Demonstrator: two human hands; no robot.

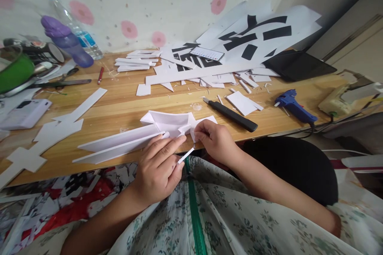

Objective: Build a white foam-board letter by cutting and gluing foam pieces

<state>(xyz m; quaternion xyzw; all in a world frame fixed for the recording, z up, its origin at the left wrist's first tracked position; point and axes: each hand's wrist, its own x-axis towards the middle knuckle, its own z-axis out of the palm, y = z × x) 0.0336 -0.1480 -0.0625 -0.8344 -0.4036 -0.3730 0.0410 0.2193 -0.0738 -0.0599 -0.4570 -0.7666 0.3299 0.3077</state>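
A white foam-board structure [172,121] with thin upright walls lies at the table's front edge. My left hand [161,163] rests its fingers on the structure's near wall. A narrow white foam-board strip [186,155] sticks out between its thumb and forefinger. My right hand [217,139] is closed in a pinch at the structure's right end, by a small upright piece; the fingertips partly hide what they grip. Behind the right hand lies a black utility knife [231,114], its blade end pointing to the back left.
A blue glue gun [295,105] lies at the right. Cut white shapes [58,131] lie at the left. Along the back are scraps, a phone [207,53] and printed sheets [269,32]. A purple bottle [67,42] and a green pot [14,69] stand at the back left.
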